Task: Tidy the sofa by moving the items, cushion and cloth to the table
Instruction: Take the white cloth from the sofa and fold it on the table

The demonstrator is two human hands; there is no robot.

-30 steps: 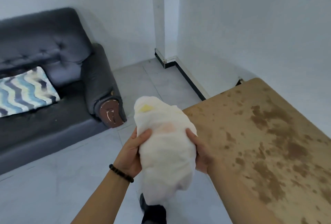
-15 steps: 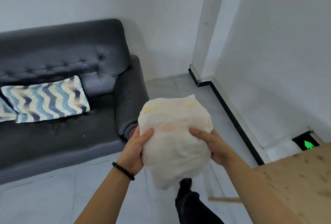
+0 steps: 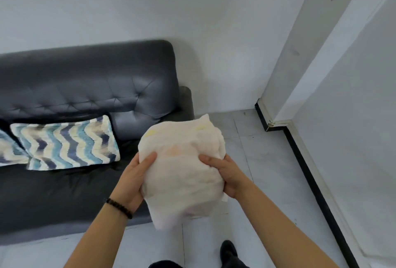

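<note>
Clamping the cloth (image 3: 184, 173), left hand (image 3: 134, 180) and right hand (image 3: 228, 173) hide its sides — sofa (image 3: 85, 79) (leftward) cropped.

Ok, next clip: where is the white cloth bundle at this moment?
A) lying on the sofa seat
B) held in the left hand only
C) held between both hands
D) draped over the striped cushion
C: the left hand and the right hand grip the white cloth bundle from opposite sides, holding it in the air in front of the sofa.
</note>
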